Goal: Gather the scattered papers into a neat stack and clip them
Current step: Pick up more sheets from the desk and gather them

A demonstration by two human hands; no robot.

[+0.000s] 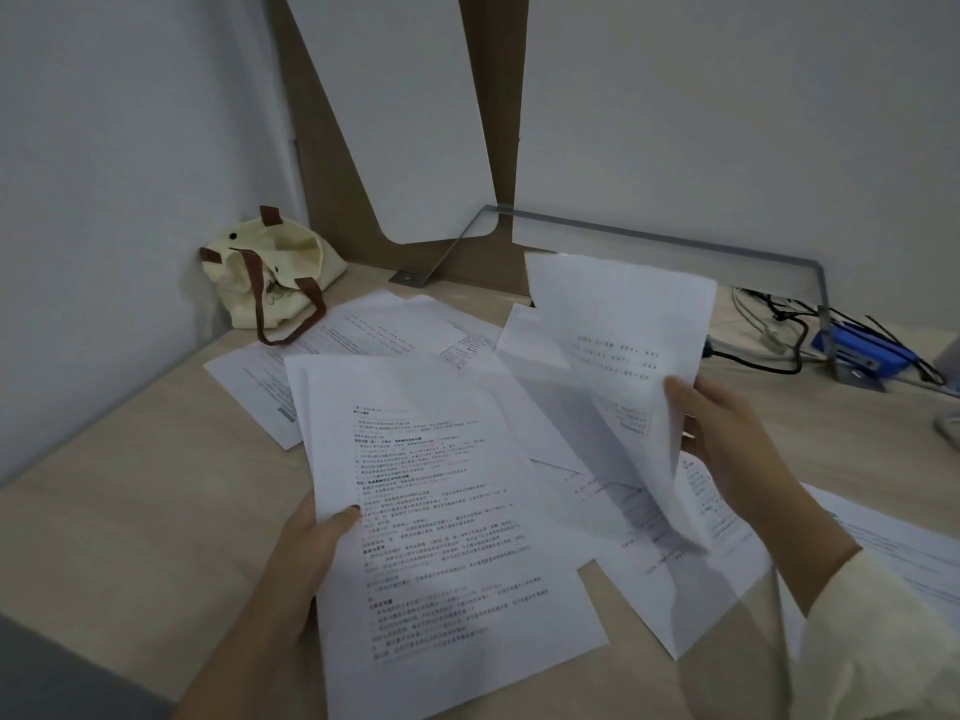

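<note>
Left hand (306, 553) gripping printed sheet (441, 511) | right hand (727, 439) lifting curled sheet (623, 345)

An office desk corner; printed papers (457, 511) strewn, cables (779, 330) behind, tote bag (270, 272) against the wall.

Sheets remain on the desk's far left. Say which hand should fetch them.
Probably the left hand: the far-left sheets lie on its side, though it already grips a printed page. The right hand holds a lifted sheet farther away.
</note>
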